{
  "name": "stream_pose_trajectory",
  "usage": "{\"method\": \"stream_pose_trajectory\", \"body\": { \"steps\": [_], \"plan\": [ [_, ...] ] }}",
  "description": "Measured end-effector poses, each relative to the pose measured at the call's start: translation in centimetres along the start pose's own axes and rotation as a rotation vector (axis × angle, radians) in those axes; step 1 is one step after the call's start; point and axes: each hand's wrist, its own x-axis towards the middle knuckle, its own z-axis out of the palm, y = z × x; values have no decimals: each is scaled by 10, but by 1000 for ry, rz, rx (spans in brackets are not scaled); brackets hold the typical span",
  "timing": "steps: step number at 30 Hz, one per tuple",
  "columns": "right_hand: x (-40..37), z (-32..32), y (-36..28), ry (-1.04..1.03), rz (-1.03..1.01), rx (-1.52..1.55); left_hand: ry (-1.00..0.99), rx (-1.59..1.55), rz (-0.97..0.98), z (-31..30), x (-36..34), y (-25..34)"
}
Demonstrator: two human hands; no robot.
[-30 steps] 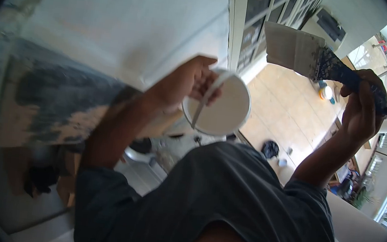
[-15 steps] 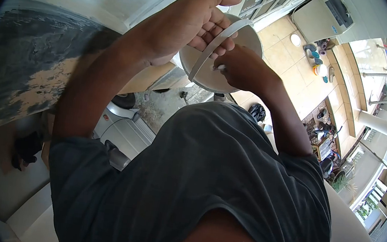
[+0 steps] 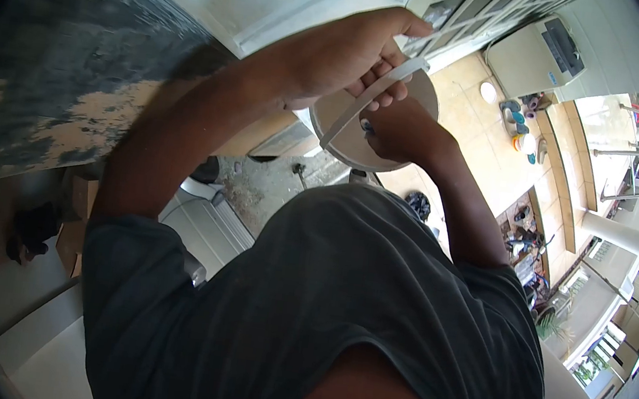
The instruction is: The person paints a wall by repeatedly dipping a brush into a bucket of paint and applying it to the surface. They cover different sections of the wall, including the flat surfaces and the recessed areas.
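My left hand grips the white strap handle of a round white paint bucket and holds it up in front of me. My right hand is closed on the handle of a wide paint brush and reaches into the bucket. The brush's head is hidden inside the bucket behind my hand; only a dark bit of handle shows. To the left runs a wall surface with patchy dark grey paint over tan.
I look steeply down from a height over my dark grey shirt. Far below lie a tiled floor with small containers, a white appliance, a window grille and cluttered furniture at the right.
A second ago my right hand held the wide brush raised out to the right. It has come down into the bucket, and the bucket has risen toward the top of the view.
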Motion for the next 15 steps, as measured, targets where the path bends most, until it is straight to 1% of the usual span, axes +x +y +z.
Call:
{"method": "stream_pose_trajectory", "body": {
  "steps": [1, 2, 5, 7, 9, 10, 11, 12, 13, 15],
  "plan": [
    [-5, -6, -2, -11, 14, 19, -6, -12, -18, 0, 0, 2],
    [-9, -3, 2, 29, -10, 24, -12, -21, -34, 1, 1, 4],
    [-25, -15, -7, 203, -31, 53, -6, -69, -37, 5, 0, 6],
    [-35, -20, -6, 193, 8, 5, 8, -114, -39, 14, 0, 15],
    [-29, -14, -12, 221, -3, -5, -66, -32, -34, 4, -2, 5],
    [-34, -12, -16, 268, -20, -35, -121, 245, 6, 2, -2, 7],
    [-36, -15, -18, 313, -43, -65, -72, 368, 10, 7, -9, 8],
    [-34, -20, -19, 345, -44, -26, -66, 352, 42, 8, -10, 4],
    [-36, -23, -22, 324, -45, -28, -61, 338, 74, 9, -12, 4],
    [-45, -32, -31, 298, -46, -41, 45, 594, 58, 8, -23, 16]
  ]
}}
